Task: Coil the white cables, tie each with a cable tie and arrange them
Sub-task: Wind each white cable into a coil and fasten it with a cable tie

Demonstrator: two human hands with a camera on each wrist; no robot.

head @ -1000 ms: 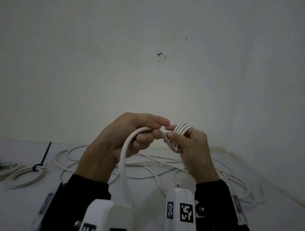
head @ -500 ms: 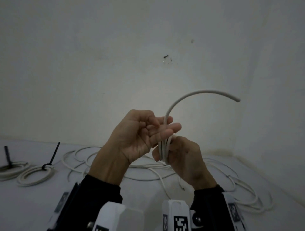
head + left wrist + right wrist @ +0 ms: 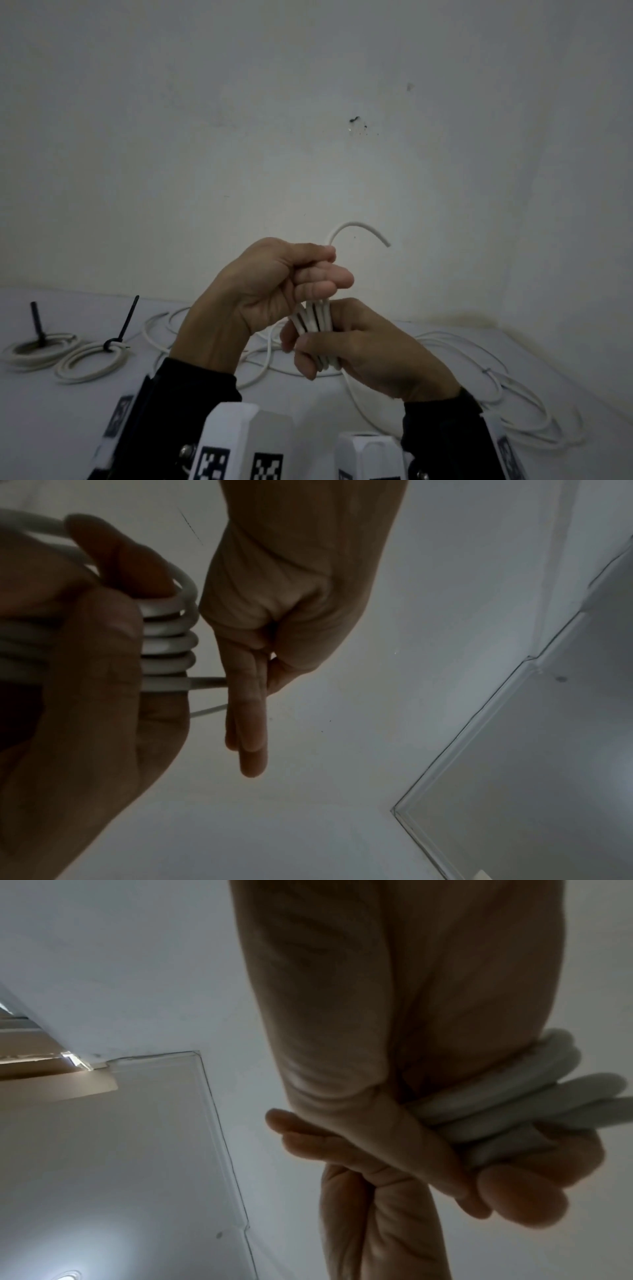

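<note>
Head view: both hands raised in front of a plain white wall (image 3: 239, 137), above a white tabletop (image 3: 41, 428).

Right hand (image 3: 363, 356): fingers and thumb curled round a small coil of smooth, round white cable (image 3: 317, 320), four or five turns stacked side by side, standing roughly upright in the grip. In the left wrist view the turns (image 3: 167, 639) sit like parallel ribs against the palm, thumb pressed over the top.

Left hand (image 3: 274, 284): just above the right hand, touching the top of the coil. Fingers bent, thumb against forefinger, pinching the free tail of the same cable. The tail's cut end (image 3: 387, 244) arcs up and right out of the pinch, a stiff curve in the air. The right wrist view shows the turns (image 3: 514, 1112) wedged between both hands.

On the tabletop, left: two finished flat white cable coils (image 3: 90, 363), each cinched with a thin black plastic cable tie (image 3: 126, 322) whose tail sticks up. Behind and right of the hands: loose white cable (image 3: 513, 397) in wide untidy loops. Whether it joins the held coil, cannot tell.

Black sleeves (image 3: 191, 397) on both forearms; white wrist-camera housings with square black-and-white markers (image 3: 239, 445) at the bottom edge.
</note>
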